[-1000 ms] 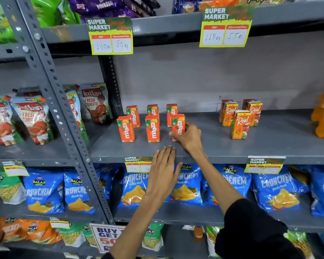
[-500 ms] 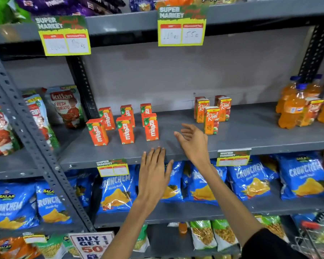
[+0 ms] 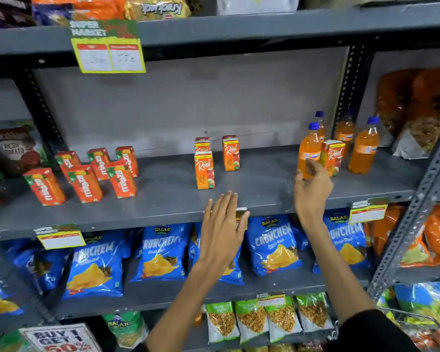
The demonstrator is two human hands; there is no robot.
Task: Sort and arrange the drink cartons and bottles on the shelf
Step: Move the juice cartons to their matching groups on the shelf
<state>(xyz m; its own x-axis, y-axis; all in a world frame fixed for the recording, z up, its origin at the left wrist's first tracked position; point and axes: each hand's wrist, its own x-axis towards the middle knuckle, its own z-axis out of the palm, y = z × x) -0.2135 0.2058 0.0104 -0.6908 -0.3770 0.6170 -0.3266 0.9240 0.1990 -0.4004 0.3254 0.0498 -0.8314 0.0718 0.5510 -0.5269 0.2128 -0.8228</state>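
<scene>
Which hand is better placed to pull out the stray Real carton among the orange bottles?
Right. The right hand is already at the front orange bottle beside that Real carton; the left hand sits flat at the shelf edge.

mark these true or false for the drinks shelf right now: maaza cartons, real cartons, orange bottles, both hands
1. Six Maaza cartons stand at the shelf's left end. True.
2. The right hand reaches the nearest orange bottle. True.
3. The left hand grips a Real carton. False: it is open and flat by the shelf edge, holding nothing.
4. All Real cartons stand together. False: three stand mid-shelf, one stray Real carton among the bottles.
5. The bottles have red caps. False: blue caps.
</scene>
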